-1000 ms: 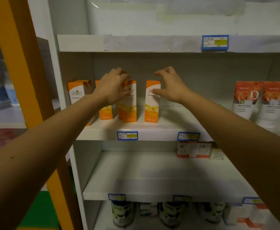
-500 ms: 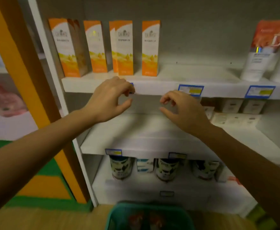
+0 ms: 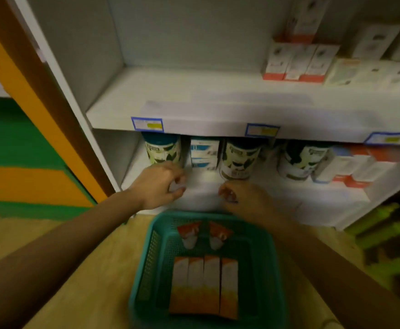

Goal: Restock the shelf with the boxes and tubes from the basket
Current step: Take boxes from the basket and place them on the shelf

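Note:
A teal plastic basket [image 3: 263,262] sits on the wooden floor in front of the white shelf unit [image 3: 194,105]. Inside it lie several orange-and-white boxes [image 3: 205,286] side by side and two orange-and-white tubes [image 3: 189,233] at the far end. My left hand [image 3: 157,185] and my right hand [image 3: 244,198] hover empty just above the basket's far rim, in front of the bottom shelf, with loosely curled fingers.
Round tins [image 3: 238,159] and small boxes [image 3: 205,151] stand on the bottom shelf. White-and-red boxes [image 3: 296,61] stand at the right of the middle shelf, whose left part is bare. An orange post [image 3: 40,98] rises at the left.
The view has dropped from the upper shelf to the basket. Both hands have come down from the orange boxes on the shelf to just above the basket, empty.

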`<state>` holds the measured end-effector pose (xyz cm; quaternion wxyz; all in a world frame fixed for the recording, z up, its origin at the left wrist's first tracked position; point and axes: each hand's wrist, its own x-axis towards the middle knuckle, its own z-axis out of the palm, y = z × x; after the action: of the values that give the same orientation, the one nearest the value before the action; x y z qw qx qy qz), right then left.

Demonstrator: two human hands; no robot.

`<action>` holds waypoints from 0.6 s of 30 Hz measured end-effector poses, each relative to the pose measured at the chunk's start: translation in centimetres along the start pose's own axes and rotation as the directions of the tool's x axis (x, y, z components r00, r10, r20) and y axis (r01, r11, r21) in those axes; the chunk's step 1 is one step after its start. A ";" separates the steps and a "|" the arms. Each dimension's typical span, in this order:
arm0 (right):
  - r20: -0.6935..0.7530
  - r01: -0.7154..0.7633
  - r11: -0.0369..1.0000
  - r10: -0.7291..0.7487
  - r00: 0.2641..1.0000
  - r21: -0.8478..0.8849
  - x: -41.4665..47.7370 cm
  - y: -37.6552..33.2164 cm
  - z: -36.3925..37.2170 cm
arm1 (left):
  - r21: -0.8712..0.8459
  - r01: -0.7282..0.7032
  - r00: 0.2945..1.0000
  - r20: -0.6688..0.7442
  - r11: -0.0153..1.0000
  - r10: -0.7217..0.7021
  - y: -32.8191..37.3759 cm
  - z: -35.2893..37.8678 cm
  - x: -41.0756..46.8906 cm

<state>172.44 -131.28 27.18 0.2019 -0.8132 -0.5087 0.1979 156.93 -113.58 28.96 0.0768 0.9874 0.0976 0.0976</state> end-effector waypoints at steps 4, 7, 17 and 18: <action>0.188 -0.120 0.993 0.115 0.975 0.016 -0.7 3.7 6.6 | -0.013 0.175 0.944 0.285 0.984 -0.164 -0.6 7.3 -2.3; 0.249 -0.139 0.987 0.156 0.956 -0.085 -1.1 5.0 10.3 | 0.035 0.238 0.876 0.424 0.971 -0.230 -0.8 11.6 -3.9; 0.515 -0.033 0.902 0.276 0.812 -0.430 -1.5 8.2 20.2 | 0.065 0.373 0.753 0.562 0.926 -0.343 -0.3 18.7 -8.1; 0.512 -0.019 0.892 0.277 0.813 -0.453 -1.5 8.2 20.4 | 0.059 0.379 0.751 0.564 0.924 -0.344 -0.3 18.9 -8.3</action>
<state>167.16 -133.35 5.88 -0.1566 -0.7801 -0.5093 0.3280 152.80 -117.56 9.12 0.1485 0.9311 0.2565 -0.2125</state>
